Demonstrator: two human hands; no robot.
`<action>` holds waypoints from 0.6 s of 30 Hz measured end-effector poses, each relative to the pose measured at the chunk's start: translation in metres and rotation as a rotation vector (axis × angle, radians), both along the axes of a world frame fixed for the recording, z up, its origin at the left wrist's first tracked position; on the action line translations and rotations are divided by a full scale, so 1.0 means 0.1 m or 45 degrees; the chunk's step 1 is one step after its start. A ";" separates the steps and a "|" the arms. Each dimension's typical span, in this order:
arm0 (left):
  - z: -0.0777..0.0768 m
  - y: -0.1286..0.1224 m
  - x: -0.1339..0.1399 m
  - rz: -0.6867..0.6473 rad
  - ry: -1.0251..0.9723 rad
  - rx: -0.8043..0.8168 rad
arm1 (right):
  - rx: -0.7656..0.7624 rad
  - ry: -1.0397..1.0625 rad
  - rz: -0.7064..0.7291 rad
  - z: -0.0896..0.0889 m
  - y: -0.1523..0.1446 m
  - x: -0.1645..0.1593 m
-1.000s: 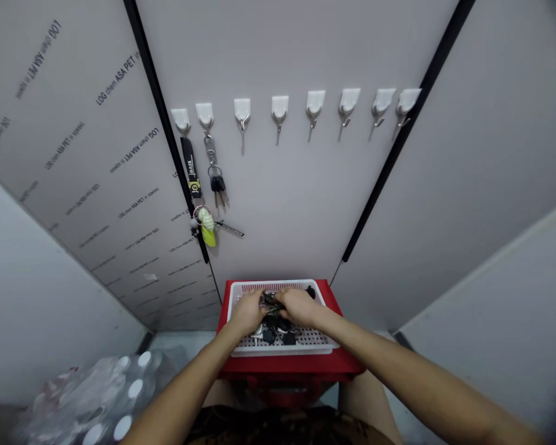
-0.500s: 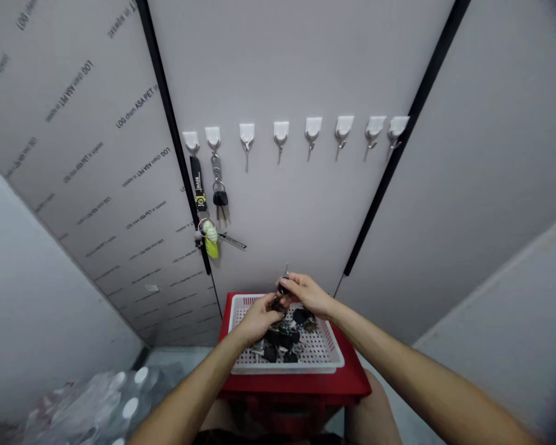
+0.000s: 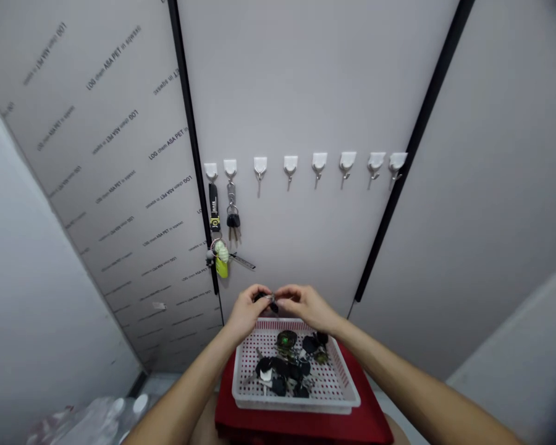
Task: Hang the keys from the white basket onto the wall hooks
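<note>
My left hand (image 3: 245,314) and my right hand (image 3: 309,307) meet above the far rim of a white plastic basket (image 3: 296,408). Between their pinched fingertips is a small bunch of keys (image 3: 273,305) with dark heads, partly hidden by the fingers. Inside the basket lie more keys (image 3: 278,366), mostly black-headed, in a loose heap, along with a dark round item with a green spot (image 3: 286,340). The basket rests on a red box or stool (image 3: 269,425) between the knees.
White adhesive hooks (image 3: 291,164) run in a row across the wall panel. From the two leftmost hang a black strap (image 3: 214,207) with a yellow-green charm and a key bunch (image 3: 233,220). Plastic-wrapped bottles (image 3: 92,420) stand on the floor at lower left.
Both hands have lifted from over the basket's contents to its far edge, bringing the keys along, and more of the heap shows. The camera view has tilted and shifted.
</note>
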State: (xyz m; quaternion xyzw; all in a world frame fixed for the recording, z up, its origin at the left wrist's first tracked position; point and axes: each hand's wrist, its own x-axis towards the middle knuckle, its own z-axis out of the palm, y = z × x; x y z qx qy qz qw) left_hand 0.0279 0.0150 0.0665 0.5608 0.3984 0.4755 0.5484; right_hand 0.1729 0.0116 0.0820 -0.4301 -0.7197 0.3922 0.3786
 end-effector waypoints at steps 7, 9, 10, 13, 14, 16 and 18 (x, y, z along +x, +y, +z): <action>0.13 0.04 -0.06 -0.034 -0.154 -0.057 | 0.277 -0.117 -0.096 0.11 0.01 -0.22; 0.19 0.04 -0.09 -0.068 -0.192 -0.062 | 0.249 -0.061 -0.066 0.18 0.04 -0.25; 0.24 0.05 -0.11 -0.084 -0.208 -0.054 | 0.220 -0.018 -0.060 0.23 0.06 -0.26; 0.47 0.10 -0.16 -0.101 -0.199 0.050 | 0.140 0.125 -0.094 0.51 0.14 -0.30; 0.59 0.13 -0.17 -0.075 -0.181 0.113 | 0.127 0.176 -0.113 0.64 0.18 -0.33; 0.84 0.19 -0.19 0.050 -0.146 0.281 | 0.132 0.295 -0.152 0.91 0.25 -0.39; 1.10 0.28 -0.20 0.239 -0.113 0.485 | 0.172 0.428 -0.198 1.17 0.34 -0.47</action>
